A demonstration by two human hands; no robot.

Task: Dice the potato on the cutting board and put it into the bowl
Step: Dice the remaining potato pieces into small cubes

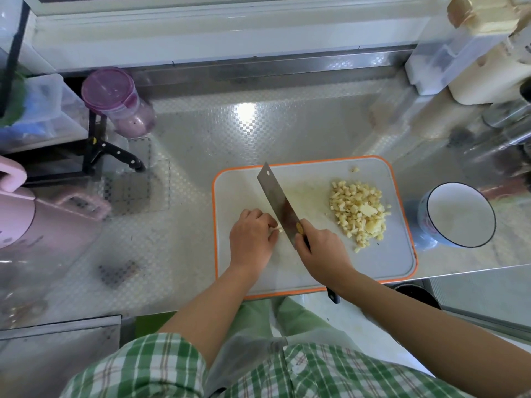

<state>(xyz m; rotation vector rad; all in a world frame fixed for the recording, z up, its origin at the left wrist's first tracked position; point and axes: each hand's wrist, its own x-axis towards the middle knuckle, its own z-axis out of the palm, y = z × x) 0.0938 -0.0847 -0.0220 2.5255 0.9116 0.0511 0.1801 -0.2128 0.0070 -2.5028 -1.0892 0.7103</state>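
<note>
A grey cutting board (316, 271) with an orange rim lies on the steel counter. On its right half sits a heap of diced potato (359, 211). My right hand (321, 255) grips the handle of a cleaver (277, 201), whose blade runs across the board's middle. My left hand (251, 235) has curled fingers pressing down the last potato strips (278, 228) right beside the blade; most of them are hidden under the fingers. A white bowl (459, 215) with a dark rim stands just right of the board, with nothing visible inside.
A black-handled knife (120, 155) lies at the left by a dark rack. A purple-lidded jar (117, 101) stands behind it and a pink kettle (43, 216) at far left. Steel pots (505, 133) crowd the back right. The counter edge runs just below the board.
</note>
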